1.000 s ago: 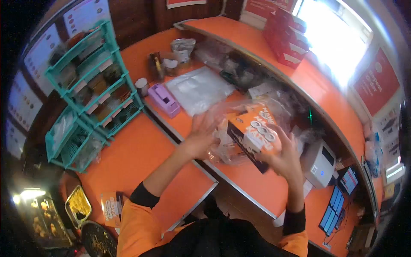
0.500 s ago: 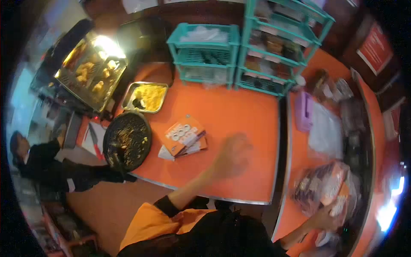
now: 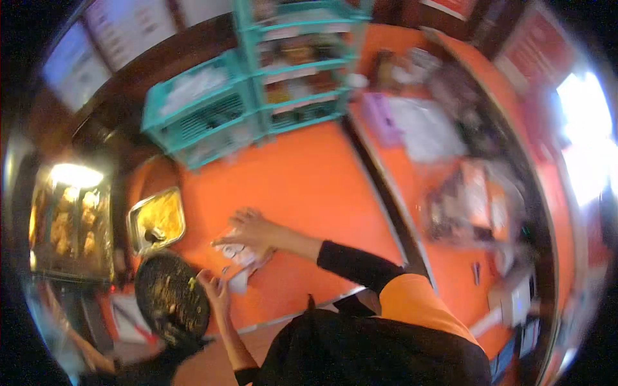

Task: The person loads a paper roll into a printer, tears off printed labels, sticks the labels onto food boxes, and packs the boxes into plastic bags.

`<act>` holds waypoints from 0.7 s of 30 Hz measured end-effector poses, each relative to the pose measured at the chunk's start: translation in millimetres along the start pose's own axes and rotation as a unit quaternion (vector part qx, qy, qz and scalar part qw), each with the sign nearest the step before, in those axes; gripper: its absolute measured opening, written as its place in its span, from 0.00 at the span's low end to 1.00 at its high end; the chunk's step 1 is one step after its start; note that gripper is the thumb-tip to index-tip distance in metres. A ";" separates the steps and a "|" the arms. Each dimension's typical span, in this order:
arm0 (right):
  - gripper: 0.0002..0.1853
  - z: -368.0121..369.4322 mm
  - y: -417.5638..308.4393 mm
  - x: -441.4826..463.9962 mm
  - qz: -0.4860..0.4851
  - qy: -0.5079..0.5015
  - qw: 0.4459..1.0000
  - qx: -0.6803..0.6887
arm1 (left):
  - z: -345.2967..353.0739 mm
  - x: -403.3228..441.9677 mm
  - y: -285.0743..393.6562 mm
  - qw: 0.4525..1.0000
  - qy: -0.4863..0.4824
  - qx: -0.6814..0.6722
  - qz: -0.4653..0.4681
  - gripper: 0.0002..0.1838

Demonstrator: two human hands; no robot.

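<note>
A small stack of flat orange-and-white printed cartons (image 3: 239, 256) lies on the orange counter. My right hand (image 3: 252, 231) is over the stack with its fingers spread, hiding much of the print; whether it touches the cartons I cannot tell. My left hand (image 3: 215, 291) is beside the stack, near the rim of a round black pan (image 3: 172, 299) with brown crumbly food in it. Its fingers are apart and I see nothing held. Both hands are slightly blurred.
A metal tray of yellow food (image 3: 156, 222) and a lit fried-food display (image 3: 71, 225) stand left. Teal racks (image 3: 199, 106) are behind. On the right counter lie a plastic bag of packs (image 3: 473, 202) and a purple box (image 3: 381, 120). Another person's arm (image 3: 77, 334) shows lower left.
The view has turned to the right. My right hand has left the plastic bag and come across to the cartons. My left hand has moved from the cartons' right side to their left, near the pan.
</note>
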State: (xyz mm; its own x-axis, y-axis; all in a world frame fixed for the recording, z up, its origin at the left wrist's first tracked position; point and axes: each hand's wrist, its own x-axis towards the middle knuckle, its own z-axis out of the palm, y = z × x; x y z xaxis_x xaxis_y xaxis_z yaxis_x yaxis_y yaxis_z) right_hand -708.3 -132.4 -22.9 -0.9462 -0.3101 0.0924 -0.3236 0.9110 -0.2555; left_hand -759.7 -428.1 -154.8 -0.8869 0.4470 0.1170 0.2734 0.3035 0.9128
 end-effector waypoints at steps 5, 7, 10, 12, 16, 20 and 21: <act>0.52 -144.9 -58.6 -169.0 0.303 0.065 0.942 0.131 | -8.4 32.3 96.9 0.995 -0.100 -0.008 -0.017 0.12; 0.56 -187.1 -76.2 -257.9 0.353 0.208 0.904 0.121 | 12.2 49.4 124.2 0.984 -0.150 -0.051 0.081 0.13; 0.55 -245.1 -110.6 -356.1 0.574 0.285 0.768 0.008 | 94.9 60.6 197.5 0.962 -0.203 -0.125 0.134 0.14; 0.61 -268.1 -111.6 -415.7 0.730 0.175 0.659 -0.053 | 152.5 60.6 247.6 0.922 -0.289 -0.205 0.154 0.22; 0.59 -269.8 -51.2 -506.2 0.867 0.176 0.460 -0.077 | 276.1 12.9 287.1 0.845 -0.415 -0.328 0.077 0.30; 0.59 -235.9 3.7 -554.9 0.863 0.208 0.451 -0.091 | 342.0 -68.9 294.1 0.702 -0.639 -0.313 0.047 0.30; 0.56 -228.3 8.2 -561.5 0.829 0.224 0.493 -0.136 | 364.2 -95.9 287.5 0.670 -0.673 -0.295 0.106 0.31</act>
State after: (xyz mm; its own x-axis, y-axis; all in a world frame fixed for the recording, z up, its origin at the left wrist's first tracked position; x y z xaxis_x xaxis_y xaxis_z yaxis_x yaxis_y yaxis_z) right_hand -178.6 111.2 142.8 0.2084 0.9590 0.1918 0.9641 -0.1684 -0.2055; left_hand -460.4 -77.2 -46.1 0.3963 0.9019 0.1717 -0.2077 -0.0941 0.9736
